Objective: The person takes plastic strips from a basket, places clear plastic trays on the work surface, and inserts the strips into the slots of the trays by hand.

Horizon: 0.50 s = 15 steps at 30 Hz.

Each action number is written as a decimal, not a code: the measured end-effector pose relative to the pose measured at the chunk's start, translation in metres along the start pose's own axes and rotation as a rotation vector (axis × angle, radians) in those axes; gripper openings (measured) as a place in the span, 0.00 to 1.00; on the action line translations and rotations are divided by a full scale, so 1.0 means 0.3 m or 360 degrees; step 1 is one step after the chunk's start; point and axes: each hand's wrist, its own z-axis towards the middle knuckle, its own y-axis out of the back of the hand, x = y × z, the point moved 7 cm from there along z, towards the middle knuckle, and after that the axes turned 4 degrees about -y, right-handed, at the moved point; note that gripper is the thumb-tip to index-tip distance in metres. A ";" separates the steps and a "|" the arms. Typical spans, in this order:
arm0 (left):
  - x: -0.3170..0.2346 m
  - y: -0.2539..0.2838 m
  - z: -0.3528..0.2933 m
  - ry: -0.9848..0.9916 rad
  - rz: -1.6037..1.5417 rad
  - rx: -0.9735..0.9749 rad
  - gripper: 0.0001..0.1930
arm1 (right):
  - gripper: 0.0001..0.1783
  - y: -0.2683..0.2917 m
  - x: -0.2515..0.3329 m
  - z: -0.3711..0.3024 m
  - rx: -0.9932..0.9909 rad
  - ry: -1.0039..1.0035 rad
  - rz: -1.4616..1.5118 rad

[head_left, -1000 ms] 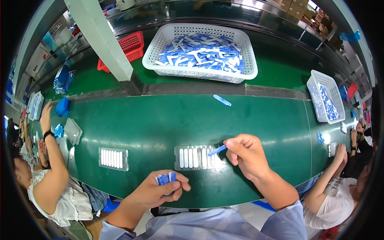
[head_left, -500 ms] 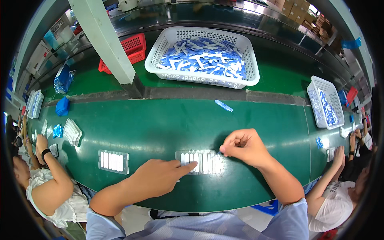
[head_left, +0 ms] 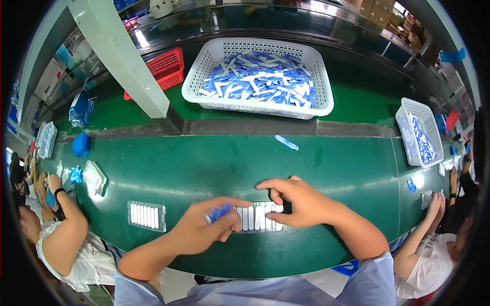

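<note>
A clear plastic tray [head_left: 247, 230] holding several white flat sticks lies in front of me, partly covered by both hands. My left hand [head_left: 206, 224] is at the tray's left end. Its thumb and index finger close on a small blue piece [head_left: 218, 212], blurred by motion. Over the tray's right end, my right hand [head_left: 303, 203] has thumb and index finger spread apart. Its thumb tip lies at the white sticks, and nothing shows held in it. Farther off on the green table [head_left: 204, 168] lies a single blue-and-white stick [head_left: 286, 142].
Another filled tray [head_left: 147, 216] lies to the left. Beyond the dark ledge stands a white basket [head_left: 255, 110] of blue and white sticks, beside a red basket [head_left: 166, 69] and a post [head_left: 120, 56]. Co-workers sit left and right, near a smaller white basket [head_left: 419, 133].
My left hand has lifted its pointing finger off the tray and now shows a blue piece. The right hand has come out of its pinch and moved left and nearer, over the tray.
</note>
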 end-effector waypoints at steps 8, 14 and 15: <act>0.125 -0.050 0.002 0.0441 -0.1414 0.0081 0.20 | 0.13 0.055 0.100 0.011 -0.0229 0.0080 0.0365; 0.086 -0.057 0.008 0.0442 -0.1377 0.0237 0.18 | 0.11 0.009 0.158 0.073 -0.0183 0.0010 0.0461; 0.085 -0.058 0.007 0.0441 -0.1346 0.0252 0.17 | 0.10 -0.010 0.165 0.093 -0.0125 0.0012 0.0458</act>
